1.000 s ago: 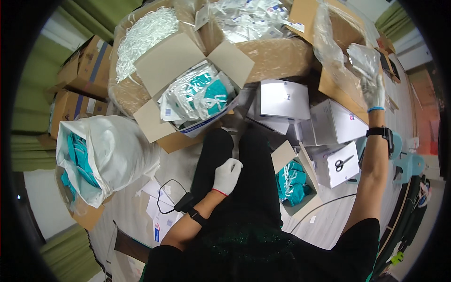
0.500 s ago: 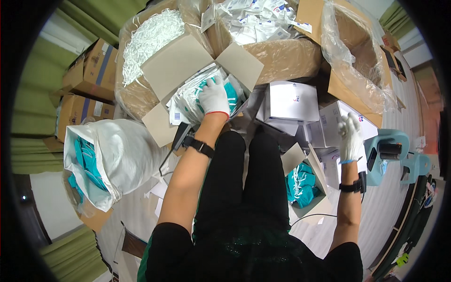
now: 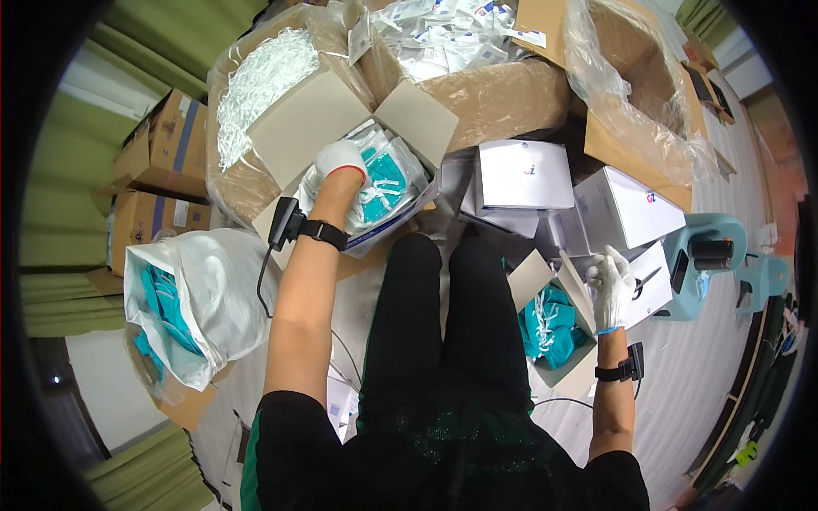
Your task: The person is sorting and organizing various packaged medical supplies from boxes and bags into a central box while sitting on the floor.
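While the white sack (image 3: 230,289) is slumping at my far left, with green masks (image 3: 173,315) showing in its mouth, my left hand (image 3: 338,159) is sitting inside the open carton (image 3: 294,119), toward its left side. Clear packs (image 3: 383,183) are lying in that carton just to the right of the glove, showing green cloth and white straps. My left fingers are pointing down out of sight, so I cannot tell how wide they are opening or whether they are holding anything. I am judging the plastic to be slippery under a glove, so sliding the fingertips flat between packs and pinching by an edge is looking safer than digging, which would be crumpling the neighbours. The black wrist unit (image 3: 285,223) is hanging near the carton's flap, its cable (image 3: 262,289) dangling below, so I am wanting that cable kept off the cardboard edge.

Farther right, a small box (image 3: 530,279) is holding more green pieces (image 3: 550,328) with white straps. Just beyond it, my right hand (image 3: 612,285) is hovering half-open, fingers loosely curling and seemingly gripping nothing. Since black scissors (image 3: 649,278) are lying on a white box (image 3: 656,300) just beside it, keeping those fingers clear of the blades is making sense.
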A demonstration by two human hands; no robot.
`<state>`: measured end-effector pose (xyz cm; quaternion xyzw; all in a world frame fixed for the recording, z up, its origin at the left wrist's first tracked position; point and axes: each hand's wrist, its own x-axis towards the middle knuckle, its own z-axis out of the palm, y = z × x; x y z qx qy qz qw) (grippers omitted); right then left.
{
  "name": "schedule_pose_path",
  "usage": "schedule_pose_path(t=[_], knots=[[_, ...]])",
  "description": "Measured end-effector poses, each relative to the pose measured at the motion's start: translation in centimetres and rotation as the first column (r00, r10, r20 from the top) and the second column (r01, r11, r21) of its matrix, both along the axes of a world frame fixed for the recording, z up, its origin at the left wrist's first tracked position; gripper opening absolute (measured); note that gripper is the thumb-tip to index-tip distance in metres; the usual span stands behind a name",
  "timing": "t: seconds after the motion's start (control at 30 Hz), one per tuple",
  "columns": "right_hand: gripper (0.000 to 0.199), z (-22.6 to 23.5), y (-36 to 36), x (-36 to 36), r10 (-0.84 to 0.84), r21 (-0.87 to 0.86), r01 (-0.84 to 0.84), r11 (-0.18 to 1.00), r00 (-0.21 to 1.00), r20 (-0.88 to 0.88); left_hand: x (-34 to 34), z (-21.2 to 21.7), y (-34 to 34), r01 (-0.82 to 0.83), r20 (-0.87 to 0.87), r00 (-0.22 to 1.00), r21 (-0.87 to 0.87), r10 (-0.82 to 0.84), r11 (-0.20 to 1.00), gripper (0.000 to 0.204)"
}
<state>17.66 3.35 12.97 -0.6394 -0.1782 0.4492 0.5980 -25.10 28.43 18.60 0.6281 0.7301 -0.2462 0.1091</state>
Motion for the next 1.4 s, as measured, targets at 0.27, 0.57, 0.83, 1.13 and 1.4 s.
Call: schedule_pose_path(t=[0.27, 0.57, 0.83, 1.13, 1.4], knots=[[0.025, 1.5, 1.1, -3.7, 0.046, 0.009, -0.046, 0.999, 0.999, -0.022, -3.1, -2.0, -2.1, 0.071, 0.212, 0.964, 0.379, -0.161, 0.923, 0.043], [0.061, 6.0, 2.8, -12.3, 0.515, 0.305, -0.488, 0.818, 0.857, -0.009, -6.3, 8.2, -9.5, -0.335, 0.996, 0.074, 0.08, -0.058, 0.939, 0.05], [0.068, 8.6, 2.8, -20.9, 0.696, -0.156, -0.679, 0.718, 0.704, 0.141, 4.4, 1.5, -18.1, -0.089, 0.852, -0.456, -0.332, 0.258, 0.939, 0.053], [0.115, 7.6, 0.3, -11.9, 0.696, 0.387, -0.7, 0.6, 0.696, 0.177, 3.3, -0.8, -19.5, 0.327, 0.458, -0.58, -0.627, 0.674, 0.707, 0.037], [0.033, 10.6, -0.1, -13.2, 0.73, 0.271, -0.752, 0.601, 0.655, 0.197, 7.5, 0.1, -25.3, 0.684, 0.023, -0.54, -0.571, 0.841, 0.454, 0.054]])
